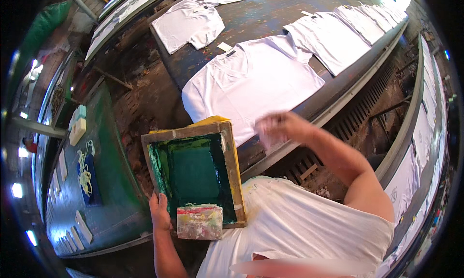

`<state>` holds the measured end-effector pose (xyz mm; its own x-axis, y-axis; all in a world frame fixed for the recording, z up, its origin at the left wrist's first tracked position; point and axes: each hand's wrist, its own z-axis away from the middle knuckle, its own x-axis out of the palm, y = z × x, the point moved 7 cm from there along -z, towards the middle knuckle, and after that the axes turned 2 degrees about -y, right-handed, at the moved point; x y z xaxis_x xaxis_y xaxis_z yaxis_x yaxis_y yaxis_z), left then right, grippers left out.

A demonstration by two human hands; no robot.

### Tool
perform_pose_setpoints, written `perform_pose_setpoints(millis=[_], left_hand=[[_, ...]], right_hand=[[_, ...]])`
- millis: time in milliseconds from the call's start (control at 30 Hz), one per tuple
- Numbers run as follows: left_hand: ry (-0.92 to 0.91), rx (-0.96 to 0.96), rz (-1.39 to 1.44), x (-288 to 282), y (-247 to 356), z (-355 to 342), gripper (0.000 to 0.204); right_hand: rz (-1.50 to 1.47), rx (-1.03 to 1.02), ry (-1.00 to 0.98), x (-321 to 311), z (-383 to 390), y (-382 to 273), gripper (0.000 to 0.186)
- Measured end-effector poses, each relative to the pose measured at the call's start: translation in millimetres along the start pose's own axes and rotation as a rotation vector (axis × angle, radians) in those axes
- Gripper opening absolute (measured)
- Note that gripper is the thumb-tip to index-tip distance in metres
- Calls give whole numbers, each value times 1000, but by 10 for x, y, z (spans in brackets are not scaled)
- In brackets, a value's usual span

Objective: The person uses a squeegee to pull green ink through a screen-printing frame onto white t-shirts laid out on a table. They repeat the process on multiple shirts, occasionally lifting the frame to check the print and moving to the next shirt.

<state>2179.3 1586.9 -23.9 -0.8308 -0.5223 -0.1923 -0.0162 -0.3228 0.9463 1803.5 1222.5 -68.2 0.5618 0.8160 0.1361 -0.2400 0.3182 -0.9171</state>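
My left hand (161, 211) grips the left side of a wooden screen-printing frame (235, 176). Dark green ink coats the mesh (193, 167) inside it. A paint-smeared squeegee (199, 223) rests at the frame's near end, close to my left fingers. Motion blurs my right hand (280, 127), which is over the near edge of a white T-shirt (256, 80) spread on the long dark table (241, 19). Whether its fingers pinch the shirt's edge is hidden by the smear.
More white T-shirts (333, 36) lie in a row along the table, with another shirt (188, 24) across from them. On the left, a green-topped table (116, 191) bears a pale cord (85, 171) and sponge-like blocks (77, 130). Another shirt-covered table (408, 167) runs along the right.
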Motion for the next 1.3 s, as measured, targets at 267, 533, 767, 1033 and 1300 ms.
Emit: perform_pose_setpoints(millis=[267, 533, 767, 1033, 1300], left_hand=[[385, -116, 40, -109, -371, 524, 46], [398, -19, 191, 454, -419, 317, 27], [284, -54, 351, 1492, -246, -57, 38], [127, 15, 479, 2239, 2, -269, 38], [-133, 201, 509, 2132, 195, -544, 75]], right_hand=[[-420, -616, 792, -1182, -1162, -1051, 65], [-288, -217, -99, 1121, -266, 325, 65], [-221, -322, 322, 653, 97, 310, 54], [-306, -389, 577, 18, 540, 277, 43], [-290, -491, 821, 228, 895, 289, 43]])
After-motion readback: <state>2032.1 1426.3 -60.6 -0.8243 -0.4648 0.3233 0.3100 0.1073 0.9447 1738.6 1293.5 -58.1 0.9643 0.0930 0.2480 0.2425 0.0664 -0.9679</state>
